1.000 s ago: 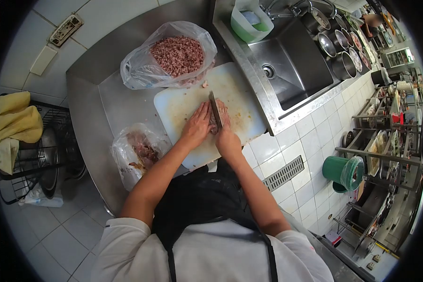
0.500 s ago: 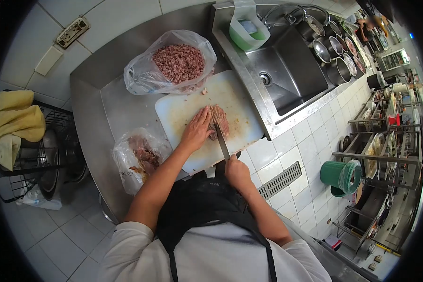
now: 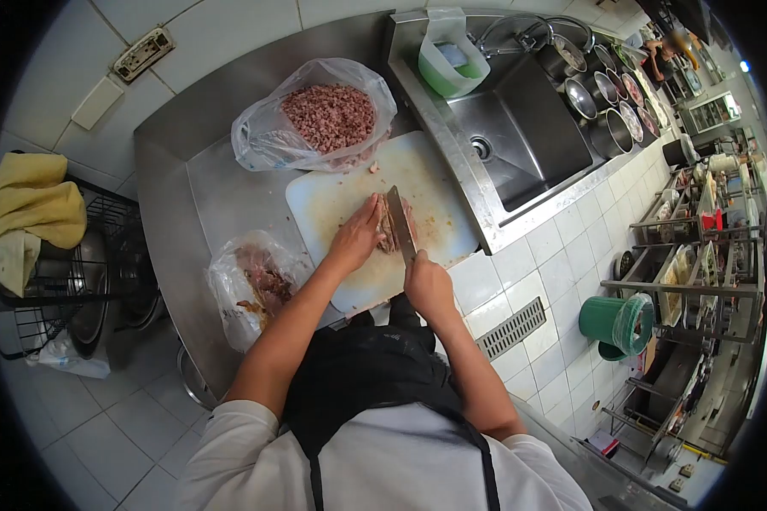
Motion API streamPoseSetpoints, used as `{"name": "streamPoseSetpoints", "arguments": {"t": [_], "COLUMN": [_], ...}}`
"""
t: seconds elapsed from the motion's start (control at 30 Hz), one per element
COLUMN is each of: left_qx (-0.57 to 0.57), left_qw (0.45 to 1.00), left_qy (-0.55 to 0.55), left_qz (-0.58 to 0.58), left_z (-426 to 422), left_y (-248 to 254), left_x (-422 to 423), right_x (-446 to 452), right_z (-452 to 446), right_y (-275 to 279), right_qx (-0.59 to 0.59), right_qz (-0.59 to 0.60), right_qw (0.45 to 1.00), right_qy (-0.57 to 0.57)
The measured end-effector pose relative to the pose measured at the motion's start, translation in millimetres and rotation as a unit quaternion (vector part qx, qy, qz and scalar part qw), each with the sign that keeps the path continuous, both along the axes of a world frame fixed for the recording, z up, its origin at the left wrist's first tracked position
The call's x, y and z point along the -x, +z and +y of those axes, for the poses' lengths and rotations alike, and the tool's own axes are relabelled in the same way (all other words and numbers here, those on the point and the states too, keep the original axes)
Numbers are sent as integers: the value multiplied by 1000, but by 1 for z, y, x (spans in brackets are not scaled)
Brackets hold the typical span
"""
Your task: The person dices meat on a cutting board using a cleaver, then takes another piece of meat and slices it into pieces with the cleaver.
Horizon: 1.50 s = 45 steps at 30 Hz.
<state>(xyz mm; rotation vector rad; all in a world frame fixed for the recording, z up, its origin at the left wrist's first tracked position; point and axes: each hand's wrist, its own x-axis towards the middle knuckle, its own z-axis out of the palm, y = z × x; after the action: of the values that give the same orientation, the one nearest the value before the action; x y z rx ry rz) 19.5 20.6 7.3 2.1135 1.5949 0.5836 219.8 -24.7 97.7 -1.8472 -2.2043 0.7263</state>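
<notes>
A piece of meat [image 3: 386, 232] lies on the white cutting board [image 3: 315, 204]. My left hand [image 3: 357, 236] presses against the meat's left side, fingertips bent onto it. In my right hand [image 3: 429, 284] is a knife [image 3: 401, 223], gripped by its handle; the blade crosses the meat just right of my left fingers and covers part of it. Beyond the board stands an open plastic bag of chopped meat [image 3: 328, 117]. Left of my left forearm, another clear bag [image 3: 230, 281] holds larger pieces of meat.
A steel sink [image 3: 520, 153] adjoins the counter on the right, with a green container [image 3: 447, 77] at its corner. Several metal bowls [image 3: 609, 132] line its far side. A green bin [image 3: 605, 319] stands on the floor at right. A wire rack [image 3: 51, 289] with yellow cloth [image 3: 34, 204] is left.
The knife has moved up over the meat, its blade now reaching across it. My right hand has shifted slightly forward. My left fingers have drawn back toward the meat's left edge.
</notes>
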Motion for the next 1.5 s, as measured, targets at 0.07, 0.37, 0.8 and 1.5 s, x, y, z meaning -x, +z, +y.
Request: {"name": "streamPoseSetpoints", "arguments": {"t": [0.07, 0.37, 0.8, 1.5], "left_qx": [15, 15, -3, -25], "left_qw": [1000, 1000, 997, 997], "left_qy": [8, 17, -23, -28], "left_qz": [11, 9, 74, 65], "left_z": [0, 0, 5, 4], "left_y": [3, 7, -5, -14], "left_x": [-1, -5, -3, -3], "right_x": [7, 15, 31, 15], "right_z": [4, 2, 34, -11], "right_y": [-21, -46, -64, -82], "right_qx": [-7, -4, -54, 15], "right_qz": [6, -10, 23, 33], "right_qw": [1000, 1000, 998, 999], "right_qy": [-3, 0, 0, -22]}}
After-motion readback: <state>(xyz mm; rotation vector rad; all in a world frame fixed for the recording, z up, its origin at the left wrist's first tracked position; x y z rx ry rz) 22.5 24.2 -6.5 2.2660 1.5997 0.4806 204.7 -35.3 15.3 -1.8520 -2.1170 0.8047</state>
